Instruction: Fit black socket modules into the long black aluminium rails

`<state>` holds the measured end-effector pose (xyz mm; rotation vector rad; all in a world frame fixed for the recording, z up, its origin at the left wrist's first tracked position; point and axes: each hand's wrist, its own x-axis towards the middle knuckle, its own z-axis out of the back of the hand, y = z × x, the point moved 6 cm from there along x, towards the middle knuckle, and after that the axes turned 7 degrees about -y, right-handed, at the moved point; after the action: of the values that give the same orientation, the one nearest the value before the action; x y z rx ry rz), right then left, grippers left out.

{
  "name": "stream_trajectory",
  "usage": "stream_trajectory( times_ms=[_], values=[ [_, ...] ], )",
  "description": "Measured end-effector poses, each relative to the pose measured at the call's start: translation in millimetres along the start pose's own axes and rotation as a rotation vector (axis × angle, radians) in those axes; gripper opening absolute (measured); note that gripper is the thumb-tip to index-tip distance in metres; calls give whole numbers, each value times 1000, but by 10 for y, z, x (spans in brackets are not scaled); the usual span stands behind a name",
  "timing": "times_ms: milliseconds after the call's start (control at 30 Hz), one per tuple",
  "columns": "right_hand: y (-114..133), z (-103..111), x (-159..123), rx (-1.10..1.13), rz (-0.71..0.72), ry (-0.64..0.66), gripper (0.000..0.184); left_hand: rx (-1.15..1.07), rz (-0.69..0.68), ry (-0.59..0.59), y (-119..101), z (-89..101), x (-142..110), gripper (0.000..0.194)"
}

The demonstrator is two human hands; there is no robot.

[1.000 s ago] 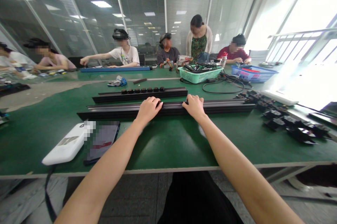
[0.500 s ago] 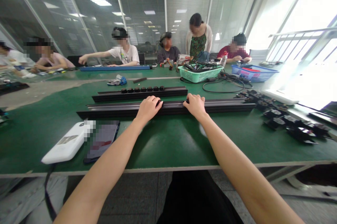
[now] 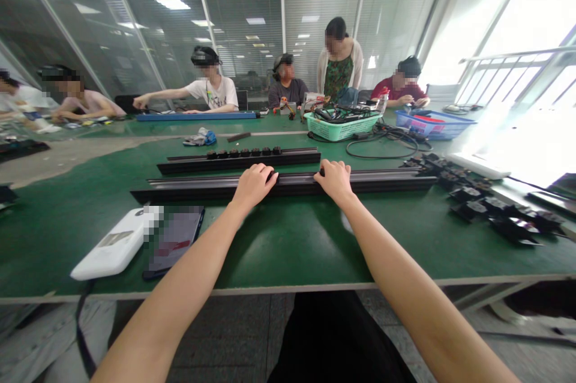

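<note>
A long black rail (image 3: 382, 183) lies crosswise on the green table in front of me. My left hand (image 3: 255, 183) is closed around a small black part (image 3: 270, 176) at the middle of the rail. Further right along the same rail, my right hand (image 3: 335, 180) grips another small black part (image 3: 322, 172). Fingers cover most of both parts, so their exact kind is hidden. Behind this rail lies a shorter black rail (image 3: 288, 159) with several black pieces (image 3: 245, 153) seated in a row on it.
Several black parts (image 3: 490, 200) lie to the right. A white power bank (image 3: 112, 245) and a phone (image 3: 176, 242) are at the near left. Further back are a green basket (image 3: 344, 128), a blue basket (image 3: 454, 128), cables (image 3: 396, 152) and a glove (image 3: 200, 137). Co-workers sit across the table.
My hands and the rails stay almost still; my right hand has shifted very slightly. Across the table, the standing person's head and a seated person's head have turned a little.
</note>
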<state>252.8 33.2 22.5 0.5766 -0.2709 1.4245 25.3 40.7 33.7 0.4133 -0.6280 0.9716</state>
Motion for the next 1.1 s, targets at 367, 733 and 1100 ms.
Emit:
stream_trajectory(
  times_ms=[367, 733, 1100],
  values=[
    [-16, 16, -15, -9, -44, 4, 22, 9, -4, 1, 11, -11, 0, 34],
    [-36, 14, -8, -9, -50, -4, 22, 16, -14, -13, 12, -15, -2, 34],
    [-39, 11, -10, -9, -57, -10, 24, 23, -11, -6, 3, -8, -3, 34]
  ],
)
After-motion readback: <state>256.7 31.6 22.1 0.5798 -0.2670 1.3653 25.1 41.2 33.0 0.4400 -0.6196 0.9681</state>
